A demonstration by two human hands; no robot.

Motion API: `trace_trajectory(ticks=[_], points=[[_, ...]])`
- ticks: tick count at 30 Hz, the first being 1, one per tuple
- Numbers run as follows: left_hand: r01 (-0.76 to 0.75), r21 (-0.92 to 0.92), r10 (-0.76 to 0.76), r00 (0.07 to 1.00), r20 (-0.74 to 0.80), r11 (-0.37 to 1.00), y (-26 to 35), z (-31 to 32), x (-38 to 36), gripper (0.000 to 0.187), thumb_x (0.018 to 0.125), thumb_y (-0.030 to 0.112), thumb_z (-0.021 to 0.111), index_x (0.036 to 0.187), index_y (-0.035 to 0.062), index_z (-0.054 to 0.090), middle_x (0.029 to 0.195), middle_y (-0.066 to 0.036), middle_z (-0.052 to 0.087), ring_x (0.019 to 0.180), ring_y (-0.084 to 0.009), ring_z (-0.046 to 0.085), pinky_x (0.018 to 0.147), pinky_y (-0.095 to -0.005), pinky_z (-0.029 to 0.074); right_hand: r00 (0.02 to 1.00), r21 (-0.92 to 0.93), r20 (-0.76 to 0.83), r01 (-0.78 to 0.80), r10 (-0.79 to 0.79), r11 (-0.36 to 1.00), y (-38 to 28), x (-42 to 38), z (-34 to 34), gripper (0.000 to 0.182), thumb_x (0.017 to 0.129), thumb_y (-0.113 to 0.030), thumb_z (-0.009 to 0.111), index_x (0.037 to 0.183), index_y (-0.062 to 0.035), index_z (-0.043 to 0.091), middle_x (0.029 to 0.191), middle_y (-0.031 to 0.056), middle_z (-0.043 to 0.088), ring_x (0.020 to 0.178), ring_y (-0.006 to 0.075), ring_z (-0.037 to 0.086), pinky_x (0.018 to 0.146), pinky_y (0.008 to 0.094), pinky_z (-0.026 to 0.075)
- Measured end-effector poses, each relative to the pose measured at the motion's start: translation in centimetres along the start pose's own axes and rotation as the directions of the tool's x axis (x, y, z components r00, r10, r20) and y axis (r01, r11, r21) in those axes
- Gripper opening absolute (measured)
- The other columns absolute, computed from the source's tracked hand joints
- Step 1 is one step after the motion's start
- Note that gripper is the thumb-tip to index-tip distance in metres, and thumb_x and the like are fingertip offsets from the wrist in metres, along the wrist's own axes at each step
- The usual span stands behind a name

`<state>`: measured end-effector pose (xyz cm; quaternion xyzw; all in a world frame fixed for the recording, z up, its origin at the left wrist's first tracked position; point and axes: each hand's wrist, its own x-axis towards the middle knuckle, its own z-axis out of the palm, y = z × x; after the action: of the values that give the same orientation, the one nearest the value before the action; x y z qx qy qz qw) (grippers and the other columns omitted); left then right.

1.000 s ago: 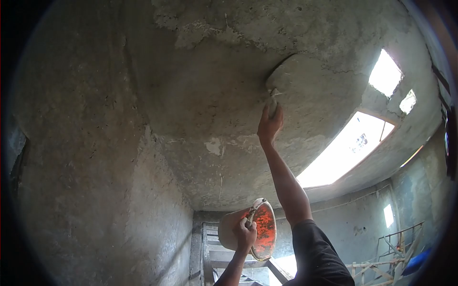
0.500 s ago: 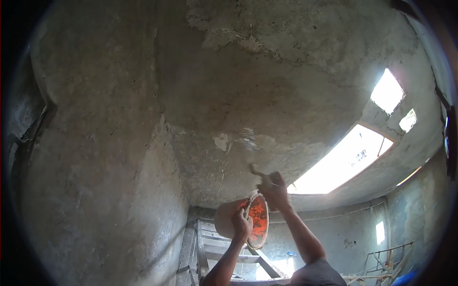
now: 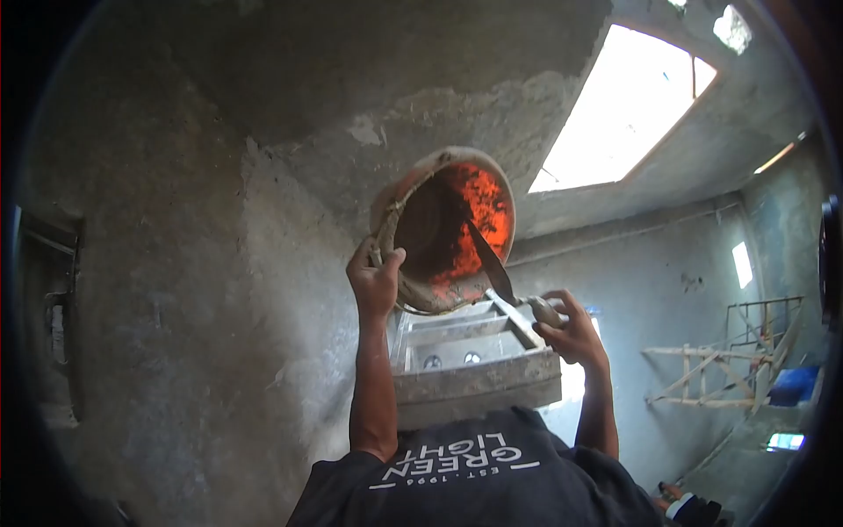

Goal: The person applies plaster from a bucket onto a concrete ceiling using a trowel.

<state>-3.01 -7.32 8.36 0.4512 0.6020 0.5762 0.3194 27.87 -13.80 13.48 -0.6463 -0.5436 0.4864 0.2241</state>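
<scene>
My left hand (image 3: 375, 279) grips the rim of a mortar-crusted bucket (image 3: 493, 215), its thumb over the edge. The bucket is tipped so its mouth faces me, and orange shows through the dark residue on its inner wall. In my right hand (image 3: 571, 327) is a trowel (image 3: 492, 263), with my fingers around its pale handle. The trowel's narrow blade points up and left across the bucket's mouth, its tip against the dark inside in this view.
Behind the bucket stands a wooden ladder (image 3: 474, 388) with a broad top plank. Rough cement wall (image 3: 290, 307) rises at left. A bright opening (image 3: 628, 105) is at upper right. Wooden scaffolding (image 3: 720, 373) and a blue object (image 3: 795, 386) stand at far right.
My right hand has come down from near the cement surface, bringing the trowel to the bucket's mouth. The bucket has turned its opening towards me, and my view has tilted down.
</scene>
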Motion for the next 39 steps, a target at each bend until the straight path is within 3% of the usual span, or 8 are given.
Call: trace_trajectory(ticks=[3, 7, 9, 22, 25, 30, 36, 39], points=[[-0.003, -0.052, 0.005, 1.0, 0.031, 0.999, 4.6, -1.1, -1.5, 0.021, 0.074, 0.006, 0.066, 0.093, 0.0006, 0.061, 0.08, 0.002, 0.055, 0.072, -0.0104, 0.05, 0.067, -0.0256, 0.042, 0.993, 0.185, 0.117, 0.014, -0.036, 0.983, -0.7, 0.6, 1.8, 0.047, 0.075, -0.013, 0.069, 0.118, -0.006, 0.051, 0.091, 0.0149, 0.064, 0.069, 0.0181, 0.064, 0.059, 0.0311, 0.051], [-0.037, 0.008, 0.036, 0.995, 0.098, 0.999, 7.3, -2.6, -3.0, 0.024, 0.074, 0.005, 0.065, 0.096, -0.0016, 0.06, 0.08, 0.0, 0.057, 0.071, -0.0088, 0.051, 0.066, -0.0242, 0.043, 0.922, -0.158, 0.053, 0.388, -0.384, 0.908, -1.7, 3.3, 4.2, 0.055, 0.075, -0.019, 0.067, 0.126, -0.0054, 0.047, 0.113, 0.0222, 0.056, 0.109, 0.0344, 0.053, 0.092, 0.0439, 0.042], [0.042, -0.126, -0.032, 0.996, 0.081, 0.991, 8.3, -2.8, -3.2, 0.023, 0.073, 0.005, 0.064, 0.095, -0.0017, 0.059, 0.083, -0.002, 0.059, 0.074, -0.0108, 0.054, 0.069, -0.0254, 0.044, 0.942, -0.255, 0.034, 0.331, -0.334, 0.909, -3.7, 3.2, 4.7, 0.053, 0.077, -0.019, 0.064, 0.125, -0.0036, 0.047, 0.115, 0.0221, 0.053, 0.111, 0.0346, 0.051, 0.096, 0.0462, 0.038], [0.174, -0.259, -0.153, 0.983, 0.097, 0.95, 10.5, -3.0, -4.0, 0.049, 0.066, 0.0, 0.063, 0.114, -0.006, 0.052, 0.102, -0.015, 0.059, 0.088, -0.0244, 0.06, 0.082, -0.031, 0.049, 0.814, -0.204, 0.024, 0.572, -0.58, 0.794, -6.3, 1.4, 9.9, 0.038, 0.08, -0.012, 0.055, 0.115, -0.0001, 0.047, 0.105, 0.0234, 0.053, 0.092, 0.0419, 0.054, 0.083, 0.0507, 0.045], [0.128, -0.298, -0.116, 0.992, 0.055, 0.946, 10.2, -2.4, -4.4, 0.041, 0.065, 0.006, 0.064, 0.103, -0.0079, 0.054, 0.095, -0.015, 0.06, 0.082, -0.022, 0.059, 0.079, -0.0296, 0.048, 0.792, -0.212, 0.079, 0.606, -0.605, 0.766, -7.3, 1.4, 7.9, 0.036, 0.08, -0.014, 0.056, 0.11, 0.004, 0.049, 0.101, 0.0255, 0.055, 0.09, 0.0406, 0.057, 0.082, 0.049, 0.046], [0.091, -0.249, -0.072, 0.994, 0.083, 0.964, 9.2, -2.2, -4.4, 0.041, 0.064, 0.006, 0.064, 0.101, -0.0086, 0.055, 0.093, -0.015, 0.06, 0.082, -0.0226, 0.058, 0.078, -0.0294, 0.047, 0.947, 0.174, 0.237, 0.18, -0.219, 0.968, -9.3, 2.7, 3.2, 0.035, 0.083, -0.027, 0.055, 0.096, 0.0055, 0.062, 0.084, 0.0242, 0.064, 0.081, 0.0363, 0.064, 0.072, 0.0398, 0.049], [0.073, -0.219, -0.042, 0.989, 0.142, 0.973, 8.8, -1.6, -4.9, 0.04, 0.064, 0.004, 0.065, 0.101, -0.0089, 0.055, 0.094, -0.015, 0.06, 0.082, -0.0228, 0.058, 0.079, -0.0298, 0.047, 0.785, -0.25, 0.379, 0.598, -0.491, 0.762, -10.6, 3.3, 3.0, 0.033, 0.081, -0.023, 0.057, 0.094, 0.0068, 0.061, 0.077, 0.0212, 0.063, 0.079, 0.0327, 0.065, 0.07, 0.0406, 0.052], [0.082, -0.252, -0.055, 0.992, 0.113, 0.964, 9.1, -1.5, -4.6, 0.046, 0.064, 0.001, 0.063, 0.108, -0.0087, 0.053, 0.099, -0.016, 0.06, 0.088, -0.0254, 0.059, 0.083, -0.0326, 0.048, 0.796, -0.318, 0.386, 0.59, -0.467, 0.742, -10.3, 3.2, 5.4, 0.028, 0.079, -0.016, 0.057, 0.092, 0.008, 0.061, 0.081, 0.0231, 0.064, 0.083, 0.0349, 0.065, 0.073, 0.0426, 0.052]])
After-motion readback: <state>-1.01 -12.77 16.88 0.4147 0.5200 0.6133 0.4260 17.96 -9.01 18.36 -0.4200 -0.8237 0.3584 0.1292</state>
